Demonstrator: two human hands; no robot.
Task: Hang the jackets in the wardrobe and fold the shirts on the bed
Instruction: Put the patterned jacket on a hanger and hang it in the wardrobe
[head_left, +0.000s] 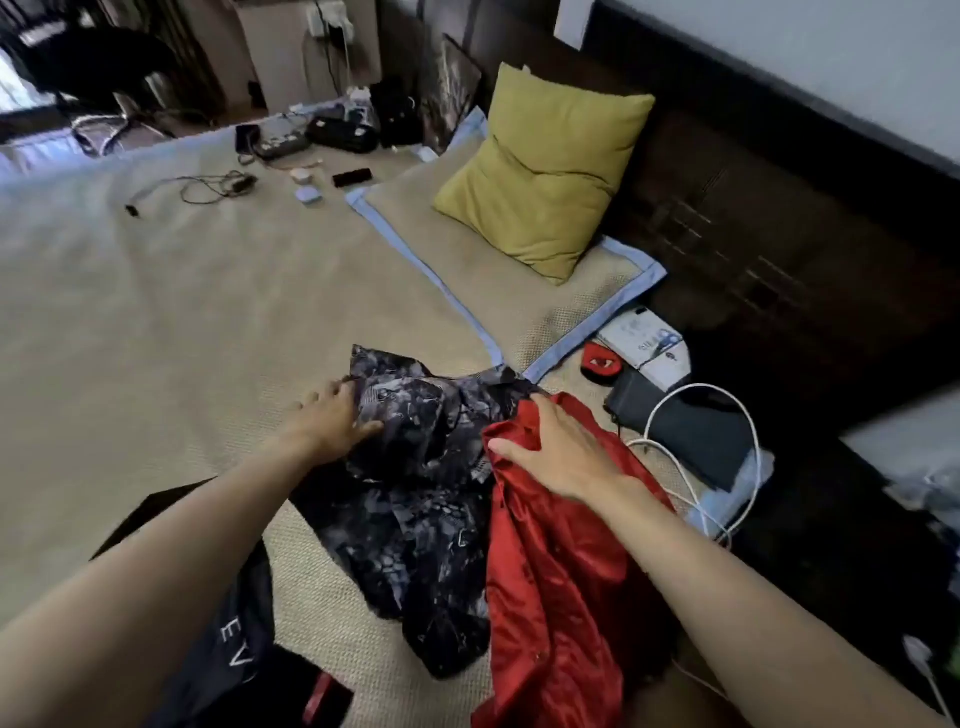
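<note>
Two bare, sleeveless forearms

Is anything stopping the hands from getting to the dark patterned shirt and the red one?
Nothing visible. The left hand already rests on the dark patterned shirt, and the right hand lies flat on the red shirt beside it.
</note>
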